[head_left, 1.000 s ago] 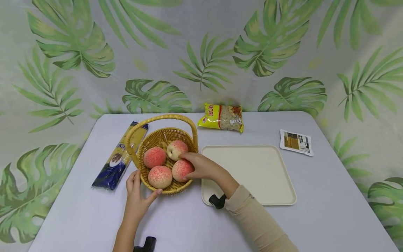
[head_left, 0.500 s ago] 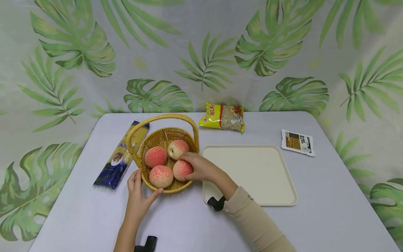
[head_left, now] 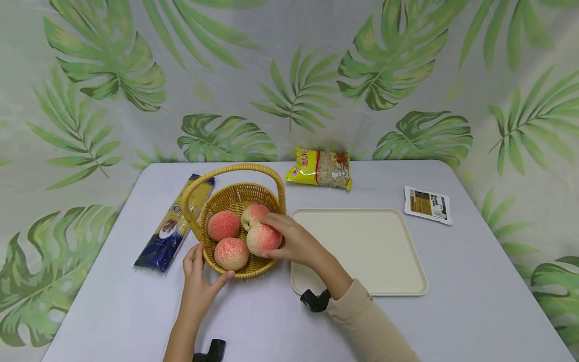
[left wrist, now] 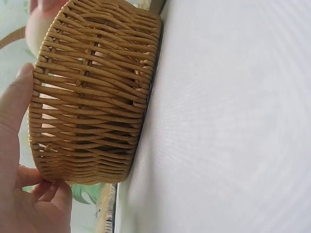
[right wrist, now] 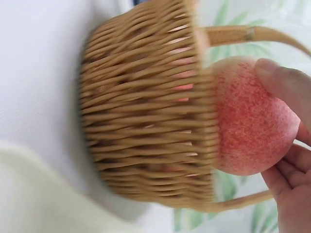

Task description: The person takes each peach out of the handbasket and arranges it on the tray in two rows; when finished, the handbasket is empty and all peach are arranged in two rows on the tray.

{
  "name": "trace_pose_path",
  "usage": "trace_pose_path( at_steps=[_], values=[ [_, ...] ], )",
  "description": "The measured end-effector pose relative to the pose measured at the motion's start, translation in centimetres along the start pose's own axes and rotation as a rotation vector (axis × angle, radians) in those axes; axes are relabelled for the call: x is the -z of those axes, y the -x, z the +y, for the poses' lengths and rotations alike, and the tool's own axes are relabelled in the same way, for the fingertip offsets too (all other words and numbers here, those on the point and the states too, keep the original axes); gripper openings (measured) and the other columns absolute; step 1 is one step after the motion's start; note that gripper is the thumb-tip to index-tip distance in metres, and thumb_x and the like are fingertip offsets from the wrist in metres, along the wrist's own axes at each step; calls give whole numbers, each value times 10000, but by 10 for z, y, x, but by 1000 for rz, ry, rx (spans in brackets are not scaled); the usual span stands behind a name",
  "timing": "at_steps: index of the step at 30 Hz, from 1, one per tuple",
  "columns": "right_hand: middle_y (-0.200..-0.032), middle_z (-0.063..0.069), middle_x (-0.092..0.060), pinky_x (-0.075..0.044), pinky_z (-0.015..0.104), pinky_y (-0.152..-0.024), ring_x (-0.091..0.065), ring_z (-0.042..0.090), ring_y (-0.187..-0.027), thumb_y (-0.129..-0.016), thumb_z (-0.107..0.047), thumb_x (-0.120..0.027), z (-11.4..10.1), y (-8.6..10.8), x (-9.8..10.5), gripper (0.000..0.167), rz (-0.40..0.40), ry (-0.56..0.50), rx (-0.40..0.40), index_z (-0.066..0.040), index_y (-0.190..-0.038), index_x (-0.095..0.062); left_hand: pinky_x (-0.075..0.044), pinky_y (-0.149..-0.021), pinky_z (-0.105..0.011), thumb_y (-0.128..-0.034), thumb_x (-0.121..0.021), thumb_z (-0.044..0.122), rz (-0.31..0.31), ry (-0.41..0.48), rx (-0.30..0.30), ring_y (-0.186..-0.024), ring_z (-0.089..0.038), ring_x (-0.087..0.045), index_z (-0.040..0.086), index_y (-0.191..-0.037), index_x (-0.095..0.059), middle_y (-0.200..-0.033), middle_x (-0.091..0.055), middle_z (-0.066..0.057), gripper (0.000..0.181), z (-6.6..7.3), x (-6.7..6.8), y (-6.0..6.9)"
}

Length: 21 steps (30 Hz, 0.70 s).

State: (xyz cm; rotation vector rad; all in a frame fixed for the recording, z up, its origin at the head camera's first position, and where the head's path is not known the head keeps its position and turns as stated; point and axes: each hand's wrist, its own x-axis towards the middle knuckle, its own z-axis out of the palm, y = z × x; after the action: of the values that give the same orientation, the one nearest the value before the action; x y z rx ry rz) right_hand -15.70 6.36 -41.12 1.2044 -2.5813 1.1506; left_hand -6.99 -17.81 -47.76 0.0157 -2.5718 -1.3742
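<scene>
A wicker basket [head_left: 253, 274] with an arched handle holds several pink and cream peaches. My right hand [head_left: 296, 240] grips one peach [head_left: 263, 240] between thumb and fingers; in the right wrist view this peach [right wrist: 248, 116] stands partly above the basket's rim, with the hand [right wrist: 291, 194] around its upper side. My left hand [head_left: 198, 279] holds the basket's near left rim, thumb at the front edge and fingers at the side. In the left wrist view the left hand's [left wrist: 24, 155] thumb and fingertips touch the basket [left wrist: 92, 97], which sits on the table.
A cream tray [head_left: 357, 251] lies right of the basket. A blue and yellow pasta packet [head_left: 167, 231] lies left of it, partly behind the handle. At the back is a yellow bag [head_left: 318, 169]; a small white packet [head_left: 427, 204] lies at the far right.
My right hand has lifted the near right peach a little, and it now covers part of the peach behind it. The left hand and basket have stayed in place.
</scene>
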Motion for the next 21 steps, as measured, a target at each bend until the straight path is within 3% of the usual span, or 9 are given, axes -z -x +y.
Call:
trace_pose_path(
  at_steps=[6, 9, 15, 21],
  values=[
    [-1250, 88, -484, -404, 333, -968, -402, 210, -1184, -676, -210, -799, -11, 13, 28, 634, 156, 5, 66, -39, -1220, -520, -283, -1021, -443, -709, -773, 236, 1, 8, -5, -1262, -345, -262, 0, -1425, -135, -1392, -117, -169, 988, -1, 0, 0],
    [-1258, 92, -479, -420, 345, -953, -393, 213, -1192, -661, -188, -809, -9, 25, 43, 649, 233, 30, 55, -32, -1220, -519, -284, -1020, -437, -707, -775, 230, 2, 8, -7, -1262, -343, -261, -8, -1423, -137, -1393, -115, -171, 988, -1, 0, 0],
    [-1262, 101, -474, -453, 396, -913, -392, 232, -1189, -643, -159, -821, 21, 48, 60, 652, 340, 66, -98, -32, -1211, -528, -289, -1020, -440, -706, -775, 231, -1, 1, -6, -1264, -340, -259, -16, -1420, -140, -1394, -113, -178, 987, 0, -1, 0],
    [-1226, 162, -476, -450, 440, -901, -404, 293, -1159, -655, -119, -808, 65, 60, 50, 618, 367, 31, -256, 16, -1185, -520, -287, -1020, -446, -711, -770, 235, -7, 4, 8, -1263, -349, -258, -8, -1422, -135, -1392, -111, -175, 984, 1, 0, 0]
  ],
)
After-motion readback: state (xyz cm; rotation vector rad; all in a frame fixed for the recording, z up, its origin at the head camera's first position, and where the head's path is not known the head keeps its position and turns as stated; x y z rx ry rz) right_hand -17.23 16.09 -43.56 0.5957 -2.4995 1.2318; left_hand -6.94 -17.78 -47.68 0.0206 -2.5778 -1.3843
